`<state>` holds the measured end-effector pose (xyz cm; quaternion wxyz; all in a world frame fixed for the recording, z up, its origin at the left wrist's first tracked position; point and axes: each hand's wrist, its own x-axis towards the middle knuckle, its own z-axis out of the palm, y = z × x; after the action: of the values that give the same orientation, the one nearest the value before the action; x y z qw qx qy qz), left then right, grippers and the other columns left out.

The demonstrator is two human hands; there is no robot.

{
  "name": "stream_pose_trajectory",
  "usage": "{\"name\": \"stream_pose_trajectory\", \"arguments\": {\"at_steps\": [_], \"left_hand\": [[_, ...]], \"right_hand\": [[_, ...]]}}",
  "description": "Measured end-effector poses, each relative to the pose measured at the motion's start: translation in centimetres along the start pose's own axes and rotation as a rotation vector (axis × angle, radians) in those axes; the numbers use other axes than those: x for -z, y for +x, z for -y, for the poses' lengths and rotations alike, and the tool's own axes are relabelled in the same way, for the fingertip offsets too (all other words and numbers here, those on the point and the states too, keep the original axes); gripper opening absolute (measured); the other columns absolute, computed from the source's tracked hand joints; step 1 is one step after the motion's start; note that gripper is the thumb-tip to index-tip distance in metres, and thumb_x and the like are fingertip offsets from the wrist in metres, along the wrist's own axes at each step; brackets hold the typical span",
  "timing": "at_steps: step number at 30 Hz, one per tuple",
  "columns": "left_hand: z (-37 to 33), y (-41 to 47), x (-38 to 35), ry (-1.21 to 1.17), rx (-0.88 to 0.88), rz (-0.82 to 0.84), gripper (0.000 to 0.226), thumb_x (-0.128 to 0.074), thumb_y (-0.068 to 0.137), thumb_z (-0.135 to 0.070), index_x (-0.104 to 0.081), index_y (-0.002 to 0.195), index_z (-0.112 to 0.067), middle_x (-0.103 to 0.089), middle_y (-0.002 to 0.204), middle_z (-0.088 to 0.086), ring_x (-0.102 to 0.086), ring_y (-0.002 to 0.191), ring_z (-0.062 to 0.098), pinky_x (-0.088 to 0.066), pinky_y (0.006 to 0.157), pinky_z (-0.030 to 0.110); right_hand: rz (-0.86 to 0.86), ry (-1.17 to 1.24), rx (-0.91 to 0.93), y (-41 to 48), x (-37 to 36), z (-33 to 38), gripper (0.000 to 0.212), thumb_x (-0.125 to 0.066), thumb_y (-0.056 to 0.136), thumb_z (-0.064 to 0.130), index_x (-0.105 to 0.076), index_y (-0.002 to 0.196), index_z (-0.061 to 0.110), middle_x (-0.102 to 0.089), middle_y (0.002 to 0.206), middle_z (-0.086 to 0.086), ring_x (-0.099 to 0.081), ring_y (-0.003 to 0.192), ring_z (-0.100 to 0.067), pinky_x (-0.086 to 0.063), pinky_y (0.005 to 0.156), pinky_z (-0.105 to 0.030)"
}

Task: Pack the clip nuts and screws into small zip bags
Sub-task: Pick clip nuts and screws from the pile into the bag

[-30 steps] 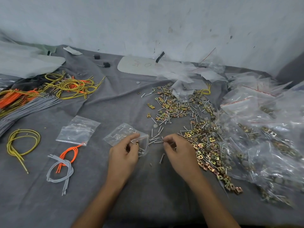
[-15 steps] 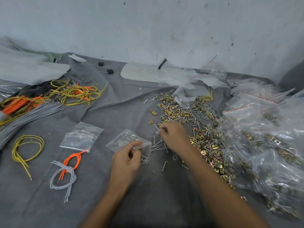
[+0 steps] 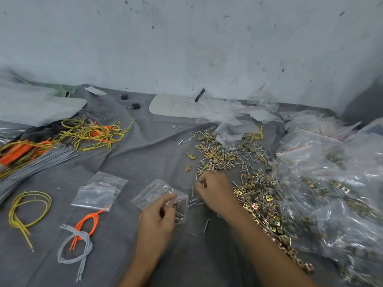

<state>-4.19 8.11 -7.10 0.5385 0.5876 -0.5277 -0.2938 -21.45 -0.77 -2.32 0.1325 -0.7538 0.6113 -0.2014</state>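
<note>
Left grip (image 3: pixel 157 221) pinches the open mouth of a zip bag (image 3: pixel 154 192) lying near the front middle of the surface (image 3: pixel 145 154), with a few screws inside; right grip (image 3: pixel 215 191) curls down onto loose screws (image 3: pixel 195 200) just right of the bag, though whether it holds one I cannot tell; clip nuts (image 3: pixel 259 200) lie heaped beside the right forearm; filled bags (image 3: pixel 342 204) crowd the right edge.

the zip bag (image 3: pixel 154 192) lies left of the pile of clip nuts and screws (image 3: pixel 256 196); filled bags (image 3: pixel 342 204) right of it, wire loops (image 3: pixel 85 240) far left.
</note>
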Motion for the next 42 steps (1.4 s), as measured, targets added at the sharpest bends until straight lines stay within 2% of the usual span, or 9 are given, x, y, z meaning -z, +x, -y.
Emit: {"name": "stream_pose_trajectory", "arguments": {"at_steps": [3,7,12,17,24,27,31,36,42], "left_hand": [[-0.2,0.1,0.1,-0.022,0.008,-0.008,0.026,-0.056,0.084,-0.031,-0.072,0.1,-0.044,-0.071,0.08,-0.01,-0.063,0.073,-0.004,-0.048,0.065,0.007],[-0.1,0.2,0.1,0.015,0.009,-0.03,0.028,-0.053,0.084,-0.03,-0.072,0.104,-0.038,-0.072,0.088,-0.025,-0.068,0.08,-0.001,-0.051,0.068,0.013],[-0.2,0.1,0.1,-0.026,0.022,-0.039,0.026,-0.054,0.085,-0.032,-0.071,0.1,-0.045,-0.073,0.098,-0.023,-0.069,0.091,0.0,-0.058,0.079,0.03],[-1.1,-0.1,0.3,-0.04,0.04,-0.041,0.032,-0.056,0.085,-0.031,-0.069,0.096,-0.059,-0.073,0.093,-0.023,-0.07,0.083,-0.002,-0.053,0.065,0.009],[-0.8,-0.2,0.0,-0.054,0.078,-0.054,0.032,-0.061,0.087,-0.023,-0.072,0.099,-0.05,-0.076,0.08,-0.012,-0.069,0.072,0.001,-0.051,0.067,0.012],[-0.5,-0.1,-0.1,-0.087,0.089,-0.056,0.047,-0.059,0.091,0.005,-0.078,0.092,-0.038,-0.068,0.06,-0.003,-0.06,0.054,-0.005,-0.046,0.056,0.006],[-0.1,0.0,-0.3,-0.069,0.08,-0.071,0.053,-0.06,0.089,0.009,-0.078,0.09,-0.041,-0.065,0.056,0.005,-0.052,0.047,0.002,-0.045,0.051,0.01],[0.7,0.5,-1.0,-0.05,0.086,-0.159,0.046,-0.065,0.087,0.0,-0.077,0.089,-0.044,-0.07,0.059,0.004,-0.06,0.048,0.014,-0.05,0.051,0.015],[0.3,0.7,-1.5,-0.065,0.079,-0.197,0.056,-0.059,0.084,0.018,-0.079,0.084,-0.035,-0.068,0.057,0.003,-0.058,0.046,0.006,-0.05,0.051,0.012]], "right_hand": [[-0.066,0.295,0.069,-2.6,0.4,1.5,0.005,-0.062,0.091,0.033,-0.06,0.092,0.028,-0.058,0.093,0.013,-0.056,0.085,-0.004,-0.048,0.078,-0.024],[-0.064,0.389,0.229,-5.3,0.0,2.8,0.007,-0.066,0.089,0.032,-0.063,0.096,0.029,-0.055,0.085,0.015,-0.055,0.08,-0.001,-0.044,0.072,-0.012],[0.024,0.163,0.296,-5.7,-0.5,3.0,0.023,-0.057,0.097,0.038,-0.065,0.117,0.028,-0.054,0.094,0.008,-0.054,0.09,-0.014,-0.045,0.08,-0.032],[0.175,0.132,0.423,-6.0,-0.1,2.8,0.023,-0.054,0.098,0.027,-0.068,0.116,0.026,-0.058,0.094,-0.004,-0.056,0.09,-0.021,-0.046,0.079,-0.036],[-0.135,0.213,0.066,1.4,5.2,-4.5,0.012,-0.061,0.097,0.026,-0.07,0.103,0.027,-0.066,0.095,0.015,-0.059,0.083,0.004,-0.045,0.071,-0.016],[-0.219,0.01,-0.11,7.1,6.5,-9.9,0.019,-0.057,0.096,0.02,-0.07,0.111,0.018,-0.068,0.105,0.001,-0.063,0.095,-0.016,-0.051,0.081,-0.033],[-0.115,-0.278,-0.191,12.7,6.1,-15.3,0.024,-0.053,0.098,0.029,-0.066,0.117,0.022,-0.065,0.119,-0.008,-0.058,0.106,-0.028,-0.047,0.089,-0.039],[0.116,-0.344,-0.228,17.3,4.2,-17.2,0.058,-0.036,0.094,0.066,-0.047,0.14,0.032,-0.043,0.15,-0.015,-0.039,0.137,-0.038,-0.03,0.114,-0.053],[0.121,-0.408,-0.27,19.1,2.2,-16.7,0.065,-0.029,0.095,0.064,-0.025,0.152,0.033,-0.025,0.161,-0.014,-0.024,0.146,-0.041,-0.018,0.117,-0.061]]}}
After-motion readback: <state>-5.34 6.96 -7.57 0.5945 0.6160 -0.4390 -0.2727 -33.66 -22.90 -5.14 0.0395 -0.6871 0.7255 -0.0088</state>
